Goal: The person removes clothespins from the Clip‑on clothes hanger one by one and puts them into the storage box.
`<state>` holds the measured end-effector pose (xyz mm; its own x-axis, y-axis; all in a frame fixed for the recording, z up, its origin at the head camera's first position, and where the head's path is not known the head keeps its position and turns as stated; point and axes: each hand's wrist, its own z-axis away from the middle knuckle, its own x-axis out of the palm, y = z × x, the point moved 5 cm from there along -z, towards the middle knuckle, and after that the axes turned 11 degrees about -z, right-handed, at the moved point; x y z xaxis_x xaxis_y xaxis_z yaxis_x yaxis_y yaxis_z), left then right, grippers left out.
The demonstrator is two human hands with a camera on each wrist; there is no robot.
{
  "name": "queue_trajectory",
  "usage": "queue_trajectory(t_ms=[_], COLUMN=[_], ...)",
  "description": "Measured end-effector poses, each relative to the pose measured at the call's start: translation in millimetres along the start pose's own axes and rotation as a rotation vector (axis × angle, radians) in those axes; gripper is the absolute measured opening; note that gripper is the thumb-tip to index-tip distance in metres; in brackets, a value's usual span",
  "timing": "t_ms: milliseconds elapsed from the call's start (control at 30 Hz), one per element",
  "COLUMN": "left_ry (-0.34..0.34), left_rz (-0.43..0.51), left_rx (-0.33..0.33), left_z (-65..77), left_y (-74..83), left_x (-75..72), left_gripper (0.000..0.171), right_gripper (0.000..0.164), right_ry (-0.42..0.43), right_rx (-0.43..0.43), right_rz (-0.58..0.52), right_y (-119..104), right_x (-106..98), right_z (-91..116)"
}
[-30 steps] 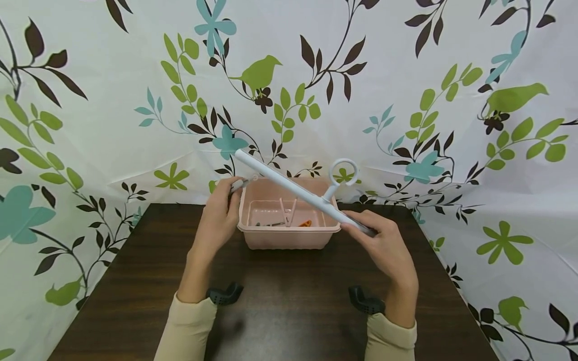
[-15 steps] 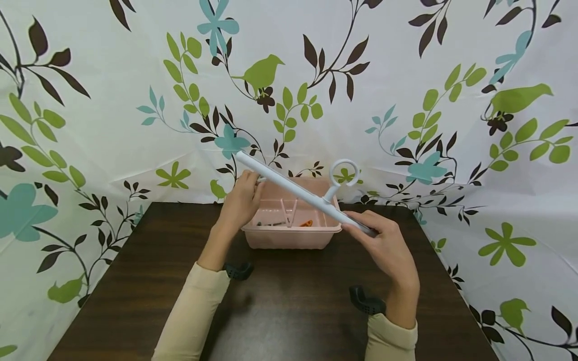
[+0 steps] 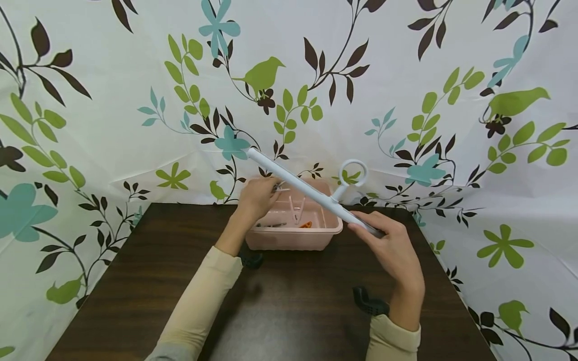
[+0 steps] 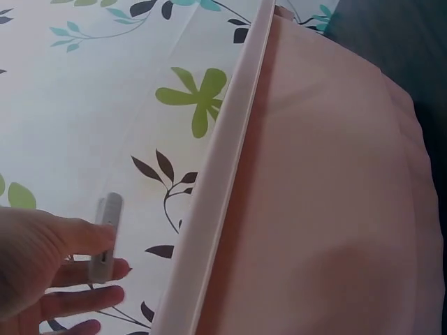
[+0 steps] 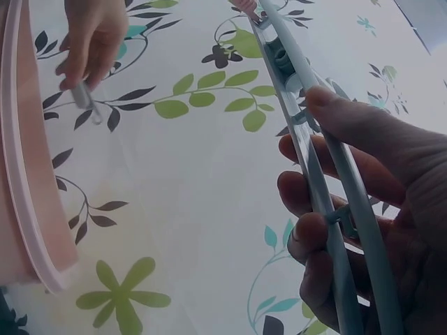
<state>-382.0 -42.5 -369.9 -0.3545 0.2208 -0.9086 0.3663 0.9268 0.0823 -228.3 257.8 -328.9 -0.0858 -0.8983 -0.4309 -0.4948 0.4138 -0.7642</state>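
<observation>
My left hand (image 3: 257, 199) is raised over the left side of a pink plastic bin (image 3: 289, 241). Between thumb and fingers it pinches a small slim grey tool (image 4: 105, 241), slotted along its face; the right wrist view shows a clear loop at its end. Its exact kind is unclear. My right hand (image 3: 393, 243) grips one end of a light-blue clamp hanger (image 3: 307, 189), tilted up to the left in front of the bin. The hanger has a round hook (image 3: 353, 173), and the right wrist view shows its two parallel bars between my thumb and fingers.
Inside the bin lie a pale pink V-shaped piece (image 3: 296, 210), an orange item (image 3: 307, 224) and thin dark metal pieces (image 3: 273, 225). The bin stands toward the back of a dark wooden table (image 3: 298, 301). A leaf-patterned cloth (image 3: 113, 125) hangs behind and at the sides.
My left hand has moved right with the small grey tool, from beside the bin to over its left side. My right hand and the hanger have shifted slightly right.
</observation>
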Motion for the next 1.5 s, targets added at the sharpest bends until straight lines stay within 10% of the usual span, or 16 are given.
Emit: queue_trajectory(t_ms=[500, 1233, 1500], left_ry=[-0.151, 0.054, 0.104], left_rz=[0.035, 0.114, 0.391], left_rx=[-0.031, 0.024, -0.043], left_z=[5.1, 13.8, 32.6], left_y=[1.5, -4.9, -2.2], left_x=[8.8, -6.1, -19.1], left_gripper=[0.031, 0.033, 0.042], right_gripper=[0.033, 0.032, 0.031], right_ry=[0.004, 0.000, 0.001], right_rx=[0.005, 0.008, 0.020], right_rz=[-0.011, 0.008, 0.009], right_y=[0, 0, 3], right_x=[-3, 0, 4], right_z=[0, -3, -5])
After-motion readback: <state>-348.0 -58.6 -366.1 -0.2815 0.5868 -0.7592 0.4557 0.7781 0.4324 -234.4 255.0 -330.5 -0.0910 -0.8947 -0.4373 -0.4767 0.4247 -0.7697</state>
